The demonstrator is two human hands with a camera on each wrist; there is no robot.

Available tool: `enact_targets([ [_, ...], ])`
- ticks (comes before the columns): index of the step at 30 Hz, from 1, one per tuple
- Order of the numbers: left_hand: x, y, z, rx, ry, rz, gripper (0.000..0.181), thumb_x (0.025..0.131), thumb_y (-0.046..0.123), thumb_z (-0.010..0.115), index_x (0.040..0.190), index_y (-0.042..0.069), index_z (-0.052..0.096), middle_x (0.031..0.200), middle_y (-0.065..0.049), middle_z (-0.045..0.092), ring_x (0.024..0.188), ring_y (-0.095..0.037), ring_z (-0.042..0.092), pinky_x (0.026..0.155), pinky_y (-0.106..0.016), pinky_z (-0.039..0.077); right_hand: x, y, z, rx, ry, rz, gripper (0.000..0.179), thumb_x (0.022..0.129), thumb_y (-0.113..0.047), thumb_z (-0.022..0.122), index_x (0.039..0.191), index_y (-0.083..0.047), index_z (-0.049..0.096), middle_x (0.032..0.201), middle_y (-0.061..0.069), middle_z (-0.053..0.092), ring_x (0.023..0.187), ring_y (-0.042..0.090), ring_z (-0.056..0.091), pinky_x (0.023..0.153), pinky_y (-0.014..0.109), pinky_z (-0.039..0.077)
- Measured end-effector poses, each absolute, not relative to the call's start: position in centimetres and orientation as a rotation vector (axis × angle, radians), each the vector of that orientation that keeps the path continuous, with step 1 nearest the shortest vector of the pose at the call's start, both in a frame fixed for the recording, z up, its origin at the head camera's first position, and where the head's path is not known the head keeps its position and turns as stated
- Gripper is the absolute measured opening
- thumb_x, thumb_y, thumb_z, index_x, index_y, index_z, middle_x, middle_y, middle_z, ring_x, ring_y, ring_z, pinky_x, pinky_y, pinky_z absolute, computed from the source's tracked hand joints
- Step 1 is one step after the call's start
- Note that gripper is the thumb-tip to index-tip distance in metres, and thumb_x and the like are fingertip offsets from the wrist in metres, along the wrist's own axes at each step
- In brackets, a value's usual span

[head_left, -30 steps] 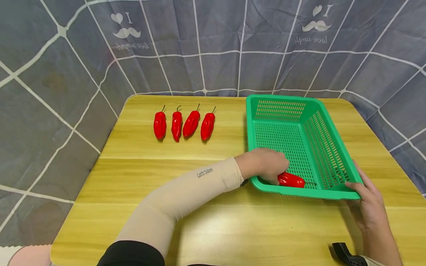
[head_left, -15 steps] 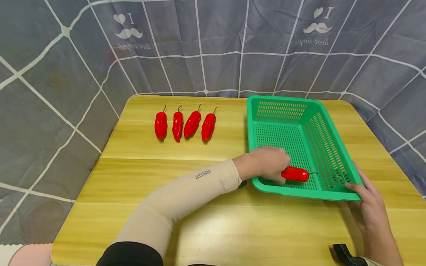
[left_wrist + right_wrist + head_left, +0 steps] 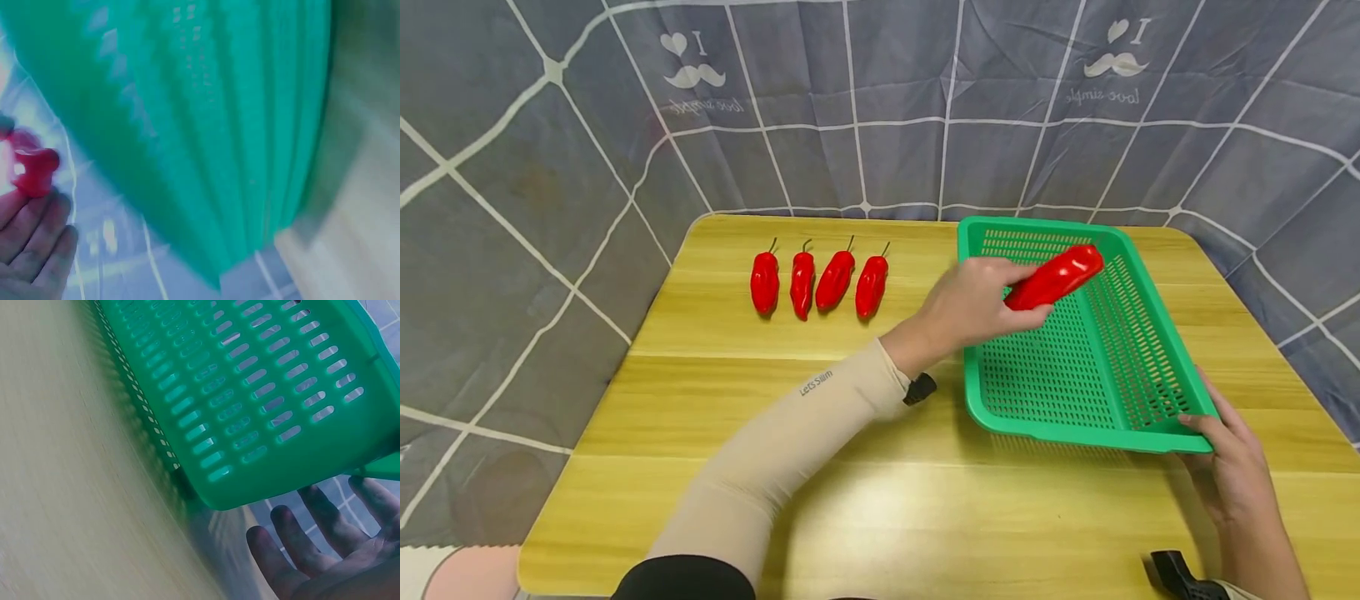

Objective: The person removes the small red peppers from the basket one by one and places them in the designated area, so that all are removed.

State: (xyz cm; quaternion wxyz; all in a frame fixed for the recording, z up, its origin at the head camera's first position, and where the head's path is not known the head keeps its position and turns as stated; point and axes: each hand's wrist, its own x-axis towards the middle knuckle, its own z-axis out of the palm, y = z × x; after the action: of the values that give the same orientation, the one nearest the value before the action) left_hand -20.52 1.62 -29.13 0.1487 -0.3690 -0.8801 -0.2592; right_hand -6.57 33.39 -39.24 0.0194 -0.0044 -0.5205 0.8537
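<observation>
In the head view my left hand grips a red chili pepper between thumb and fingers, above the green plastic basket. The pepper tilts up to the right, its tip end hidden in the hand. In the left wrist view the pepper shows blurred at the left, held by the fingers, beside the slatted wall of the basket. My right hand holds the basket's near right corner, thumb over the rim. The right wrist view shows fingers spread below the outer basket wall.
Several red chili peppers lie in a row at the back left of the wooden table, stems pointing away. A grey curtain with white lines hangs behind and along both sides.
My left hand has lifted the chili pepper from the basket's near end, moving up and away from me and turning it slantwise. The right hand and basket have stayed in place.
</observation>
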Motion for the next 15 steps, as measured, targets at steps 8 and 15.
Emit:
enact_targets([
  [8, -23.7, -3.7, -28.1, -0.638, -2.443, -0.961, 0.044, 0.081, 0.047, 0.066, 0.11, 0.015, 0.072, 0.087, 0.004, 0.073, 0.074, -0.006, 0.063, 0.055, -0.018, 0.046, -6.8, 33.5, -39.2, -0.056, -1.641, 2.648, 0.058, 0.094, 0.01, 0.034, 0.145, -0.018, 0.038, 0.125, -0.007, 0.061, 0.098, 0.011, 0.067, 0.073, 0.026, 0.057],
  [15, -24.6, -5.8, -30.4, -0.442, -2.582, -1.076, 0.037, 0.081, 0.051, 0.065, 0.098, 0.019, 0.074, 0.067, 0.008, 0.067, 0.053, -0.004, 0.057, 0.049, -0.023, 0.045, -6.6, 33.8, -39.3, -0.075, -1.685, 2.634, 0.059, 0.095, 0.009, 0.033, 0.145, -0.021, 0.039, 0.123, -0.01, 0.059, 0.096, 0.01, 0.067, 0.072, 0.026, 0.057],
])
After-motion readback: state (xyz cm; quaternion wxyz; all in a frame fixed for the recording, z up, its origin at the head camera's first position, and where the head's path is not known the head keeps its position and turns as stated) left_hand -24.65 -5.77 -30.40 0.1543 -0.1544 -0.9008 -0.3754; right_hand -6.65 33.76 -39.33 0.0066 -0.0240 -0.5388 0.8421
